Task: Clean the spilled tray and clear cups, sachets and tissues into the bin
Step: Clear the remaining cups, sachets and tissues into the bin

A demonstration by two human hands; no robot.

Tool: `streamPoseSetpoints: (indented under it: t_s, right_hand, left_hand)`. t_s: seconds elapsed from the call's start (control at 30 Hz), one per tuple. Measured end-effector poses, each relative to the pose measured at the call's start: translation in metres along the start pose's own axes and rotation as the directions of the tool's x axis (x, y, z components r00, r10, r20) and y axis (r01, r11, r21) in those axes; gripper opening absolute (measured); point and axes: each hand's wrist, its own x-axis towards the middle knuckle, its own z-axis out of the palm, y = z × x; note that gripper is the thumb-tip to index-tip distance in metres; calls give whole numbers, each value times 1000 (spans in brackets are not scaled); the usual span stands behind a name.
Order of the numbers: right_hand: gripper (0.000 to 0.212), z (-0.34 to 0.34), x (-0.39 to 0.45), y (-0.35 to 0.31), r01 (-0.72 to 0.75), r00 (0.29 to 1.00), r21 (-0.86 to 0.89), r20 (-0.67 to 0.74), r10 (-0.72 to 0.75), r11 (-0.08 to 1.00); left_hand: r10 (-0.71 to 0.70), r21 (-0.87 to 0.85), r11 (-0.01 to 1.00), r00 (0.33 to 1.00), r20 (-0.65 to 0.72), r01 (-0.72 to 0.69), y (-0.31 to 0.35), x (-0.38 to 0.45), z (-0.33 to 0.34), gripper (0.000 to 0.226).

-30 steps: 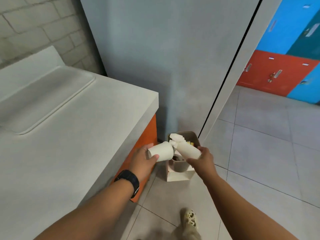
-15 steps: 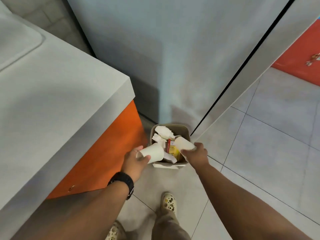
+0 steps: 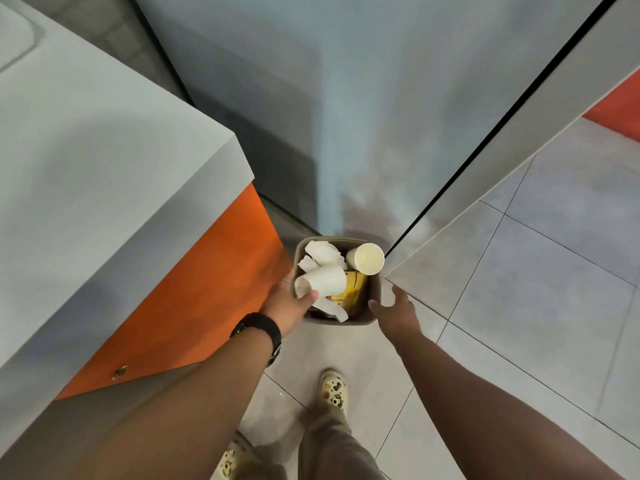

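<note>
Counting it up: two white paper cups, one small taupe plastic bin (image 3: pixel 375 299), two bare hands, and a loose bunch of crumpled white tissues (image 3: pixel 322 252), three or four wads, hard to say exactly.

The bin is the anchor here. It's a rounded-corner rectangular tub sitting on the pale tiled floor (image 3: pixel 540 306), tucked against the grey wall panel (image 3: pixel 346 98), with the orange cabinet side (image 3: pixel 207 289) just to its left under a smooth grey countertop (image 3: pixel 104 161).

Inside the bin: the tissues pile up at the far-left corner, and more white paper pokes out at the near edge. A yellow sachet packet (image 3: pixel 354 289) lies in the middle, glossy, print too blurry to read. One white paper cup (image 3: pixel 366 258) rests in the far-right corner, leaning, its open round mouth facing up and showing a cream inside.

The other white paper cup (image 3: pixel 323 281) lies on its side over the bin's left rim, gripped around the body by the left hand (image 3: pixel 289 303), which has a black watch (image 3: pixel 259 329) on the wrist.

The right hand (image 3: pixel 396 311) hovers just right of the bin's near corner, fingers spread wide and holding nothing.

Two cream clogs with dark patterned spots (image 3: pixel 334 389) stand on the tiles nearer than the bin.
</note>
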Motion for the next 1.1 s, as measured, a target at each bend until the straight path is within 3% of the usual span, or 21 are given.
streamPoseSetpoints:
  t_s: [0.23, 0.37, 0.47, 0.67, 0.8, 0.93, 1.1]
  right_hand:
    - [65, 1, -5, -6, 29, 999, -43, 44, -27, 999]
    - [63, 7, -12, -17, 59, 996, -47, 64, -56, 997]
    - [58, 13, -21, -26, 96, 992, -81, 90, -88, 992]
    - [41, 34, -57, -68, 269, 954, -70, 154, -256, 961]
    - [30, 48, -98, -106, 415, 889, -9, 216, -404, 910]
    - [7, 62, -148, -142, 570, 802, 72, 169, -573, 818]
    - [19, 88, -220, -184, 697, 700, 163, 56, -712, 698]
  left_hand:
    - [-155, 197, 972, 976, 154, 124, -15, -11, 7, 79]
    - [-146, 173, 978, 973, 181, 114, -22, -20, -3, 74]
    - [-141, 131, 984, 973, 181, 118, -26, -25, -13, 83]
    - [-63, 50, 997, 997, 41, 61, -19, -64, -51, 59]
    - [45, 78, 996, 999, -25, -43, -9, -101, -90, 48]
    - [134, 62, 990, 985, -110, -128, -5, -141, -134, 41]
    - [225, 10, 973, 949, -219, -229, -16, -196, -190, 32]
